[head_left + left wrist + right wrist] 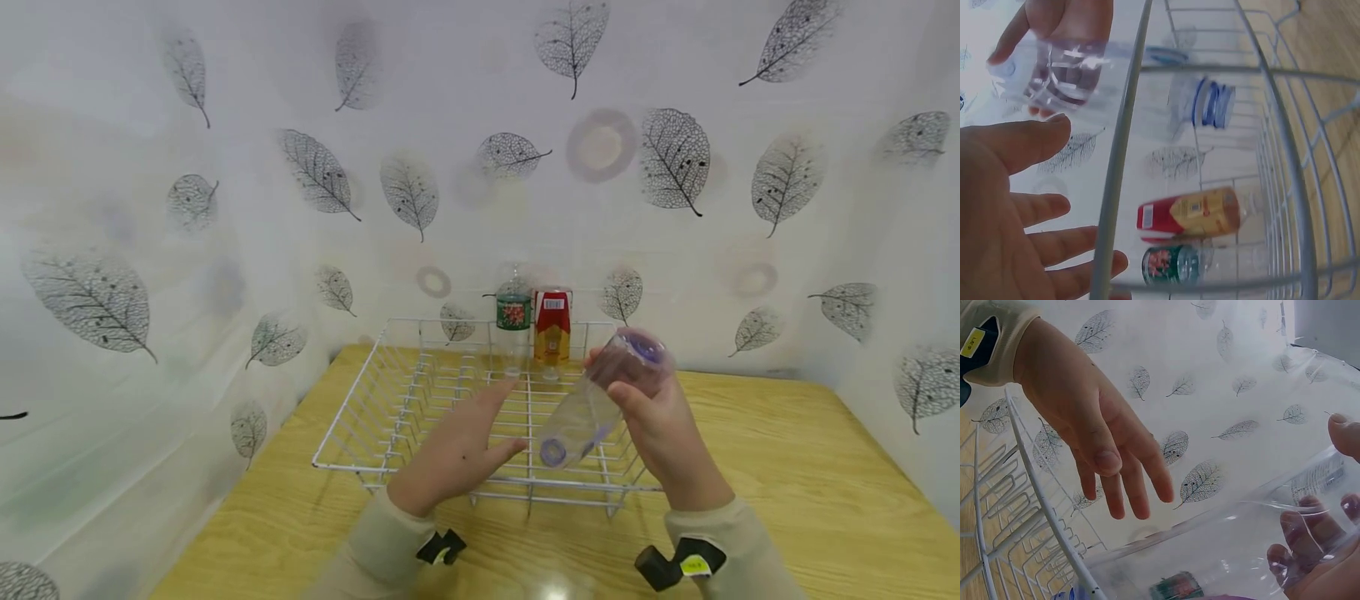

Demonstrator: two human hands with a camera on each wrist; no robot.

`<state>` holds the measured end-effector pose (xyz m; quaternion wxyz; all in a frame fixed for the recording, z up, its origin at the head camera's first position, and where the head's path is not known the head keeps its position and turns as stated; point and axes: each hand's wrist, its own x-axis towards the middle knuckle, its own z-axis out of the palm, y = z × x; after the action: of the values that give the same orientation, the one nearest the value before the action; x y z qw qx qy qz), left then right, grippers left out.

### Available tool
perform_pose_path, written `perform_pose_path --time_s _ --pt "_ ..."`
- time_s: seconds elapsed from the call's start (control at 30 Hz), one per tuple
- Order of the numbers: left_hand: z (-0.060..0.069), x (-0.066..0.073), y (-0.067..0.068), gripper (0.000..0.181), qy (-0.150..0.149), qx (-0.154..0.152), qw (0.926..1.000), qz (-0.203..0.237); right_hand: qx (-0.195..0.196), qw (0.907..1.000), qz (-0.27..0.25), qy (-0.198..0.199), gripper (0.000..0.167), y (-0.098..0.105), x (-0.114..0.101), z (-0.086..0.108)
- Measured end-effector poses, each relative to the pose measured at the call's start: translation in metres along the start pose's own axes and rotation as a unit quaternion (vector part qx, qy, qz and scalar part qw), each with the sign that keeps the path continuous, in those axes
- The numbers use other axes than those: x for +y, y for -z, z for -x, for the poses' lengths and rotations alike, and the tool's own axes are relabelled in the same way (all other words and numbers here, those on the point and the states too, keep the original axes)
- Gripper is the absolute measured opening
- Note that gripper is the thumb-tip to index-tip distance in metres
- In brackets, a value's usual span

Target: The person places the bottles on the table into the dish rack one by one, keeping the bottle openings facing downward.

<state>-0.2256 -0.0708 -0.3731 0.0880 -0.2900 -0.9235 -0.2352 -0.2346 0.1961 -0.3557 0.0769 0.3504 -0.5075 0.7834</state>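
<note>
In the head view my right hand (660,425) grips a clear plastic bottle (581,408) around its base end. The bottle tilts over a white wire dish rack (352,468), its blue-purple-ringed neck (1213,103) pointing down and to the left. Beside it my left hand (457,450) is held over the rack with fingers extended, touching nothing that I can see. In the left wrist view the left hand's fingers (1054,244) are spread. At the rack's back stand a clear bottle with a green label (513,312) and a red-and-yellow-labelled bottle (552,329), the latter neck down.
The rack stands on a wood-grain table (795,467), which extends past it on both sides. Behind and to the sides hangs a pale sheet with a leaf print (465,75). Wire prongs (1013,500) rise inside the rack.
</note>
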Motion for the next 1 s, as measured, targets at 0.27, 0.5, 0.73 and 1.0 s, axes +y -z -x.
perform_pose_path --time_s 0.27,0.5,0.73,1.0 --pt "0.017 -0.043 0.020 0.075 0.055 0.007 0.9984 -0.008 0.012 0.9998 0.007 -0.013 0.057 0.005 0.000 0.000" --pt "0.035 -0.093 0.039 0.077 0.122 0.016 0.9924 -0.005 0.012 0.9999 0.012 -0.004 0.058 0.008 -0.001 0.005" --pt "0.051 -0.135 0.053 0.078 0.167 0.001 0.9860 -0.003 -0.003 0.9998 0.018 0.006 0.061 0.011 -0.001 0.004" --pt "0.060 -0.163 0.064 0.084 0.210 -0.027 0.9694 0.124 -0.006 0.9995 0.028 0.010 0.058 0.014 -0.006 0.001"
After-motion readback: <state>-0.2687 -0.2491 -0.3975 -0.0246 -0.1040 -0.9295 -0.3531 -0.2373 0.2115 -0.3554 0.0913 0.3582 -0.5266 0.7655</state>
